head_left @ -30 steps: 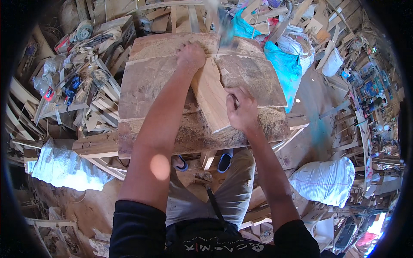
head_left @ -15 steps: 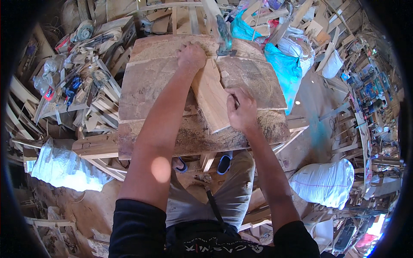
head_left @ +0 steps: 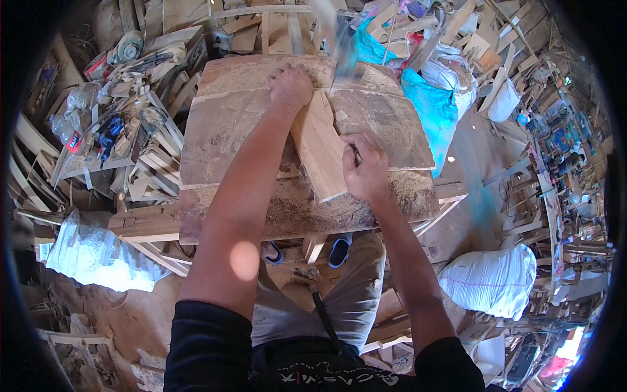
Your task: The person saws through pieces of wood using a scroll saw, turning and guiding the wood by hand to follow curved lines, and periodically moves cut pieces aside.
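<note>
A pale wooden board point(head_left: 320, 153) with a wavy right edge lies slantwise on a worn, sawdust-covered work table point(head_left: 222, 137). My left hand point(head_left: 290, 87) presses down at the board's far left end, its fingers bent; the thumb side is hidden. My right hand point(head_left: 364, 166) is closed around the board's near right edge, thumb and fingers curled. A thin upright saw blade point(head_left: 332, 83) meets the board's far tip, close to my left hand. Above it, the saw's arm point(head_left: 346, 55) is smeared by motion. A small wood offcut point(head_left: 341, 115) lies right of the board.
Scrap wood point(head_left: 157, 130) is heaped at the left, with a plastic bottle point(head_left: 68, 137) on it. Turquoise sacking point(head_left: 431, 108) hangs beside the table's right edge. A stuffed white sack point(head_left: 490, 279) stands on the floor at the right, and white sheeting point(head_left: 98, 251) lies at the left.
The saw's arm has gone from fairly sharp to blurred. The small offcut sits slightly nearer me. Both hands and the board have hardly moved.
</note>
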Demonstrator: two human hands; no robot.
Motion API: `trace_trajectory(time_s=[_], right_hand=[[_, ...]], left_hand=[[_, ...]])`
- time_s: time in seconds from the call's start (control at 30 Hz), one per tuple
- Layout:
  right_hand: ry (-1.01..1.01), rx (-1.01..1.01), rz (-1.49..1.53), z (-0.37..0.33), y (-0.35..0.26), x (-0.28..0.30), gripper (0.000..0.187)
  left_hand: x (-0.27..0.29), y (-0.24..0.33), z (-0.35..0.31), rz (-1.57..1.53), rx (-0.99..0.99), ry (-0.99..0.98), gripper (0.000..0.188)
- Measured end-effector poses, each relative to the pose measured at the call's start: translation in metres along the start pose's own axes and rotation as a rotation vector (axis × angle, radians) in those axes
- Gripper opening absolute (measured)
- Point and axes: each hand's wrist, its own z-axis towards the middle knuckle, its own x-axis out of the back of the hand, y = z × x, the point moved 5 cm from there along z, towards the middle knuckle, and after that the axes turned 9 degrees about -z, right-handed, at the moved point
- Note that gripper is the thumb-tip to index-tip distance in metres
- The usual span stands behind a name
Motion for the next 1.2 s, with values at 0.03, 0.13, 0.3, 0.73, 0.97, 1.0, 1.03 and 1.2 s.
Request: trace_trajectory(time_s=[0.03,0.13,0.3,0.73,0.97,1.0,1.03,1.2], right_hand=[[-0.002,-0.005,0.007,0.000,0.000,0.000,0.020],[0.017,0.018,0.003,0.000,0.002,-0.003,0.020],[0.030,0.025,-0.019,0.000,0.002,-0.003,0.020],[0.011,0.024,0.021,0.005,0.007,-0.010,0.022],[0.006,-0.004,-0.020,0.006,0.006,-0.011,0.021],[0.009,-0.023,-0.017,0.005,0.005,-0.012,0.021],[0.013,-0.042,-0.015,0.005,0.004,-0.013,0.021],[0.010,-0.042,-0.077,0.009,0.006,-0.014,0.025]], left_hand=[[0.000,0.001,0.000,-0.003,-0.002,-0.003,0.043],[-0.001,0.000,0.003,-0.005,-0.004,-0.005,0.043],[-0.001,0.003,0.004,-0.007,-0.010,-0.040,0.043],[0.001,0.001,0.009,0.042,-0.004,-0.019,0.042],[0.000,0.001,0.011,0.023,-0.003,-0.030,0.043],[0.000,0.001,0.012,0.024,0.000,-0.035,0.043],[0.001,0.001,0.012,0.027,-0.001,-0.033,0.043],[0.001,0.002,0.013,0.037,-0.010,-0.054,0.042]])
